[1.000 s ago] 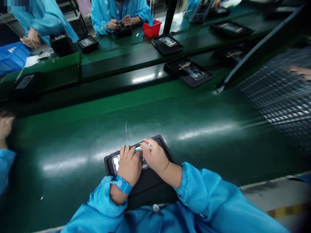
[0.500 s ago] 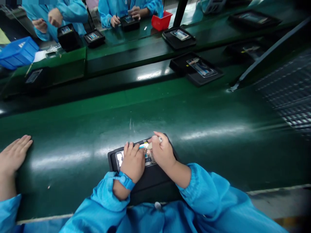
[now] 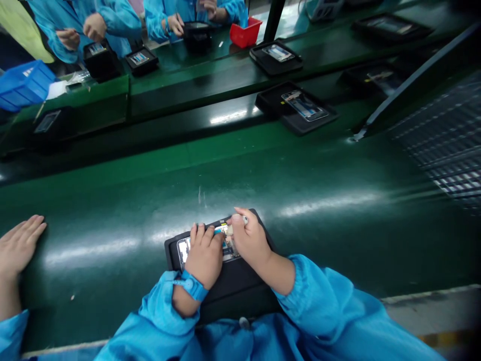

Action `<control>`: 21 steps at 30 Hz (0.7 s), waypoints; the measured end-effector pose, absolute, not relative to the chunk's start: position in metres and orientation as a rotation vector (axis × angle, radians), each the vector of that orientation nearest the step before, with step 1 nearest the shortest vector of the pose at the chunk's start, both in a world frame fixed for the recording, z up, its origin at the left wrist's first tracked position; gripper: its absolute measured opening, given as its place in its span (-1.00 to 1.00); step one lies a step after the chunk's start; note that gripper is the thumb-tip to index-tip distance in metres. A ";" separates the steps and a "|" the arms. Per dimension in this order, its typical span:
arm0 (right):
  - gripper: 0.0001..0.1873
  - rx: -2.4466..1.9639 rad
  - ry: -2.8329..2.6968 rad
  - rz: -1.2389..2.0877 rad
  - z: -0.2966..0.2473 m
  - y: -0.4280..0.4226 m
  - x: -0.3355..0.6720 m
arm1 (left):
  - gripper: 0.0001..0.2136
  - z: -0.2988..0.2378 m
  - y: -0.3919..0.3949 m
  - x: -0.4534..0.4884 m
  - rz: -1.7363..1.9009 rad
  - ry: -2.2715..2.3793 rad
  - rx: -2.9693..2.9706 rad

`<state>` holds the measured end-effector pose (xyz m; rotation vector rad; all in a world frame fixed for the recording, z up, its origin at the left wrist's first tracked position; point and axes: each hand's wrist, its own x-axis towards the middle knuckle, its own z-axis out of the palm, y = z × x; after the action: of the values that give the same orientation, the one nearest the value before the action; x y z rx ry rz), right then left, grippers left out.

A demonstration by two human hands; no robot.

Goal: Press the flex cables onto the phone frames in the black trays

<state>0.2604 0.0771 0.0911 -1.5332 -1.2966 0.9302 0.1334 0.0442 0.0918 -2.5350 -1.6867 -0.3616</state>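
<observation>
In front of me an opened phone [image 3: 183, 249] with its inner parts showing lies in a black foam tray [image 3: 240, 283]. My left hand [image 3: 205, 253], a blue band on its wrist, rests with fingers stretched out across the phone and covers its middle. Beside it, my right hand [image 3: 250, 239] is closed round a small pale tool [image 3: 245, 219] whose rounded end sticks out by the thumb. The tool's other end is over the phone's right part; whether it touches cannot be made out.
Another person's hand [image 3: 22, 245] lies flat on the green bench [image 3: 112, 210] at left. Across the line, two co-workers in blue handle trays. Black trays with phones [image 3: 300, 108], a red bin [image 3: 245, 33], a blue bin [image 3: 25, 84] and a dark grille [image 3: 447, 145] surround the bench.
My hands keep almost the same place on the phone, and the right still holds the pale tool. The view has shifted slightly. Across the line, a co-worker's hands and tray have moved a little.
</observation>
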 end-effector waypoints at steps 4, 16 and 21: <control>-0.62 -1.548 -1.324 0.943 0.092 0.077 0.261 | -0.80 0.092 0.044 0.135 -0.351 -1.700 -2.535; -0.70 -1.379 -1.742 0.604 0.102 0.077 0.259 | -0.75 0.091 0.043 0.135 -0.340 -1.707 -2.544; -0.66 -1.273 -1.981 0.410 0.104 0.076 0.252 | -0.70 0.086 0.042 0.133 -0.355 -1.673 -2.580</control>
<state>0.2522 0.0759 0.1039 -1.2731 -1.9813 0.4099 0.1331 0.0420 0.0859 -2.5803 -1.6725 -0.3551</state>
